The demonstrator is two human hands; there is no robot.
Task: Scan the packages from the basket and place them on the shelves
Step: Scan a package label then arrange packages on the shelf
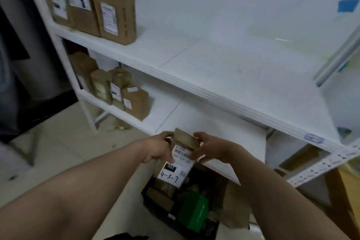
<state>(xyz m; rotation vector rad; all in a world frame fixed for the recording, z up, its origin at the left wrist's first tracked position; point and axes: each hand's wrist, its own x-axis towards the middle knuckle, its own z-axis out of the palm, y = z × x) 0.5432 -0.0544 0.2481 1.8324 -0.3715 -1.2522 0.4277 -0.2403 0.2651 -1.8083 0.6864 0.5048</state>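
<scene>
Cardboard package (pixel 180 161) with the white shipping label, "032" printed and "4-3-7" scribbled on it, is up in the air between both hands. It's right above the black basket (pixel 211 228) and just in front of the lower shelf (pixel 194 122). Left hand (pixel 158 149) grips its left side and right hand (pixel 213 149) pinches the right side, with the fingers (pixel 198 135) of both curled over the top edge. No scanner that I can see, so I can't say if this one's been scanned.

Progress-wise I'd call it somewhere in the middle. A few boxes (pixel 115 17) stand at the left end of the upper shelf (pixel 233 68), and another bunch (pixel 120 93) sits at the left end of the lower one. The basket has a fair pile in it though, including a green box (pixel 194 210), so plenty left to do.

Room: both shelves have loads of bare board to the right of the parked boxes. The thing to watch is the front lip of the upper shelf. It hangs over the lower bay, so going in low means ducking the package under it. The perforated metal post (pixel 321 163) on the right is near the right arm too.
</scene>
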